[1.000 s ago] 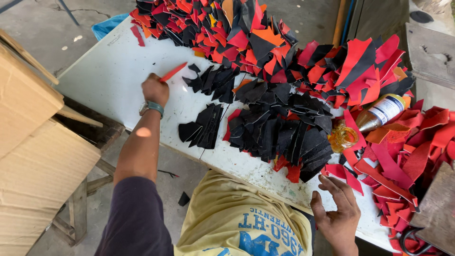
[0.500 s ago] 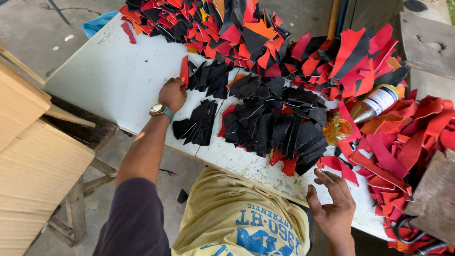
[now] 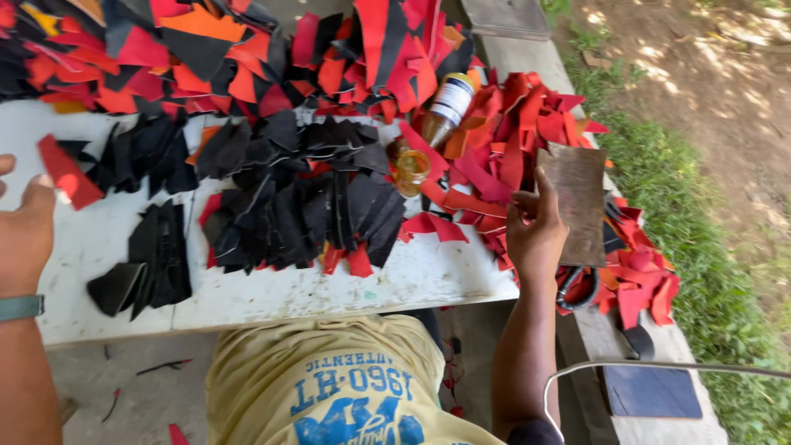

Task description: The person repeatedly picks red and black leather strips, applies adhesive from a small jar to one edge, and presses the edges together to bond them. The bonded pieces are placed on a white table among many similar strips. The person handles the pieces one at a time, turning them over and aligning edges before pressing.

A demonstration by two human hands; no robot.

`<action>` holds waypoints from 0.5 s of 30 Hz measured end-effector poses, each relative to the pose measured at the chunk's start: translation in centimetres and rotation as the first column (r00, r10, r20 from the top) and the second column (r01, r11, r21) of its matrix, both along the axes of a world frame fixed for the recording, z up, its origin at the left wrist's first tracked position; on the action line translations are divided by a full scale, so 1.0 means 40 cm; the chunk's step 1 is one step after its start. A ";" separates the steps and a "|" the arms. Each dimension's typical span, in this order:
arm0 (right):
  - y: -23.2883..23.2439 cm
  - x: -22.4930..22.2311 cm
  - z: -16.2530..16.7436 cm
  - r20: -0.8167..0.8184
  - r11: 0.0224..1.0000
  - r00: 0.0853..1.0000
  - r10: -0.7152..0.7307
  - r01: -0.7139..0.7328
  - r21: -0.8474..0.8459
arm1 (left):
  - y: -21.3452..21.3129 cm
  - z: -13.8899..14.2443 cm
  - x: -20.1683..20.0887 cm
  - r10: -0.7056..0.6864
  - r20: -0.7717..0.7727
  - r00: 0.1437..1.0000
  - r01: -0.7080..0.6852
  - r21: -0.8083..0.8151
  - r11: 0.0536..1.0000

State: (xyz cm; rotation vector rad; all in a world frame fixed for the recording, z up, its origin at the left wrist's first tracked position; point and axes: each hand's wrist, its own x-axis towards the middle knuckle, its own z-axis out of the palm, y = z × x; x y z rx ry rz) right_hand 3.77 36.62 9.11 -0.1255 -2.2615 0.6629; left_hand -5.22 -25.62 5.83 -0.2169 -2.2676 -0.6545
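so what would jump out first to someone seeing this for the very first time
The mass of red, orange and black cut pieces heaped along the far side of the white table grabs the eye, with a darker mound of black pieces at its middle. Next, the right hand lifts a flat brown rectangular piece over the red scraps, beside a bottle lying on its side. At the left edge, the left hand touches a red strip.

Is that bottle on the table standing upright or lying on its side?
Lying on its side. The bottle rests tilted across the red scraps, its neck pointing down toward a small amber cup on the white table.
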 end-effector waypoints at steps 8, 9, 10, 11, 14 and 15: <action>-0.011 -0.080 0.007 0.279 0.986 0.946 0.167 -0.165 -0.030 | 0.136 -0.019 0.066 -0.141 -0.059 0.988 0.144 0.034 0.989; -0.021 -0.077 -0.002 0.290 0.977 0.933 0.212 -0.205 -0.057 | 0.129 -0.028 0.058 -0.106 -0.052 0.993 0.108 0.054 0.993; -0.037 -0.075 -0.015 0.268 0.977 0.940 0.210 -0.213 -0.019 | 0.100 -0.035 0.052 -0.036 -0.029 0.999 0.037 0.051 0.998; -0.047 -0.069 -0.025 0.243 0.975 0.947 0.208 -0.219 0.020 | 0.063 -0.037 0.043 -0.002 -0.067 0.998 0.007 0.083 0.997; -0.070 -0.061 -0.050 0.173 0.941 0.935 0.310 -0.276 -0.195 | -0.039 -0.037 -0.001 0.192 -0.037 0.981 -0.173 0.288 0.942; -0.070 -0.058 -0.055 0.173 0.937 0.940 0.294 -0.247 -0.248 | -0.063 -0.028 -0.006 0.234 0.017 0.972 -0.225 0.350 0.909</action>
